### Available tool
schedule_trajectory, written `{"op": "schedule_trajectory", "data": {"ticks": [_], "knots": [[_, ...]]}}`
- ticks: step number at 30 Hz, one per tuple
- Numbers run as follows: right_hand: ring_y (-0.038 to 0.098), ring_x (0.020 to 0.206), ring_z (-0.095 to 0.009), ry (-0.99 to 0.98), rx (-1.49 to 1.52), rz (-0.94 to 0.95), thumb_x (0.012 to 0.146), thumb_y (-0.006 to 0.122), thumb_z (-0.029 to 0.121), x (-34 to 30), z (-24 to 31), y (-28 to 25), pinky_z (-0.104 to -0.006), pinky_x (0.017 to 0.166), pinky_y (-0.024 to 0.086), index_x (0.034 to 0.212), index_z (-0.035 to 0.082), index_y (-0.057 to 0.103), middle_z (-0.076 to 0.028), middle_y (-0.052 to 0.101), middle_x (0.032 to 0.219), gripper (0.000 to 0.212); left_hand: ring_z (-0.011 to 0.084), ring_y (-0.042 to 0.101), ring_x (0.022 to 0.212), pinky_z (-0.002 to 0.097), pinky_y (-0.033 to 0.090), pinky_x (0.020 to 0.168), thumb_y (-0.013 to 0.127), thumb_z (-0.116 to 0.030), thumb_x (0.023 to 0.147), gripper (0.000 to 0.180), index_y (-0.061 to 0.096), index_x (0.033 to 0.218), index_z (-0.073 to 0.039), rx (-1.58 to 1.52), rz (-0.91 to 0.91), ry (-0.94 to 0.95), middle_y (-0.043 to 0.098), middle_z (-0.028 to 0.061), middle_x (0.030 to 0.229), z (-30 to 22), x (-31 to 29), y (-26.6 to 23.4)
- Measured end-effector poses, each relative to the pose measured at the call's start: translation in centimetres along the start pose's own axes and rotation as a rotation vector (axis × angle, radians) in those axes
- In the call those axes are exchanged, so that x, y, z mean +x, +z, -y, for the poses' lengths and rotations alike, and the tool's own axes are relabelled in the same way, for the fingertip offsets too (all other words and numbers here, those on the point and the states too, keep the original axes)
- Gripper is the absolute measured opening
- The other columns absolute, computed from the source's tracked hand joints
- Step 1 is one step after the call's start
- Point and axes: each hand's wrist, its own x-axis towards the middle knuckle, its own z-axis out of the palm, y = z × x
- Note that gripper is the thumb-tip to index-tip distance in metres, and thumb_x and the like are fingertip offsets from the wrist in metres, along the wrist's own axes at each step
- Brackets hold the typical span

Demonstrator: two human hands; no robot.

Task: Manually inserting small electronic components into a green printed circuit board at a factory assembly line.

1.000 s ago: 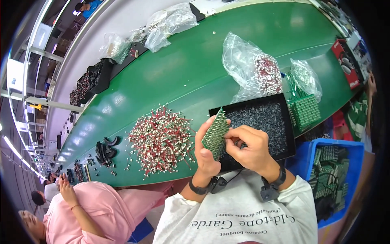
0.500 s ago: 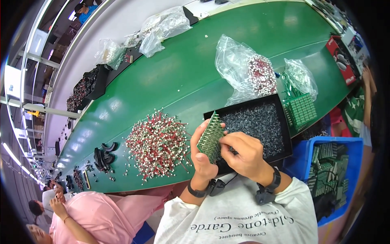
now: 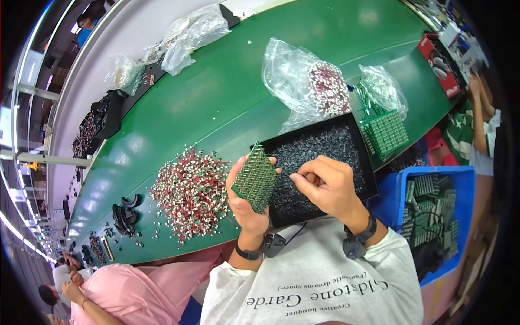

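Observation:
My left hand (image 3: 248,218) grips a green circuit board panel (image 3: 254,180) by its edges, tilted up, its face covered in rows of small parts. Just right of the panel, my right hand (image 3: 331,187) hovers over a black tray (image 3: 365,157) with thumb and forefinger pinched; whatever is between them is too small to make out. Loose small dark parts (image 3: 319,142) fill the tray. Left of my left hand lies a heap of small white parts with red wires (image 3: 189,192). Both wrists wear black straps.
Behind the tray sits a clear bag (image 3: 292,76) of red-and-white parts. More green panels (image 3: 387,135) lie to its right, near another clear bag (image 3: 383,89). A blue bin (image 3: 467,216) of panels stands at right. A person in pink (image 3: 135,292) sits at left.
My right hand has moved away from the panel and is now over the tray. The panel has turned its face more toward view. The whole view has shifted slightly.

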Motion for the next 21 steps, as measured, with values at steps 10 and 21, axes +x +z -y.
{"op": "schedule_trajectory", "data": {"ticks": [10,21], "knots": [[0.066,0.063,-0.016,-0.201,0.204,-0.118,0.073,0.074,-0.005,-0.1,0.6,1.9,-0.0282,0.053,0.053,0.087,0.002,0.070,-0.009,0.067,0.077,0.016,0.0395,0.057,0.116,0.0509,0.052,0.094,0.038,-0.064,0.097,0.082,0.029,0.145,0.002,0.085,0.061,-0.004,0.042,0.0250,0.142,0.5,-0.4,1.8],[0.065,0.061,-0.011,0.037,0.334,-0.122,0.070,0.069,-0.007,-1.0,-0.1,-0.2,-0.0230,0.055,0.053,0.083,-0.001,0.067,-0.008,0.066,0.075,0.014,0.0411,0.057,0.117,0.0518,0.054,0.092,0.038,-0.064,0.097,0.082,0.028,0.145,0.001,0.084,0.029,-0.018,0.044,0.0273,0.139,0.7,-0.7,1.9]]}}
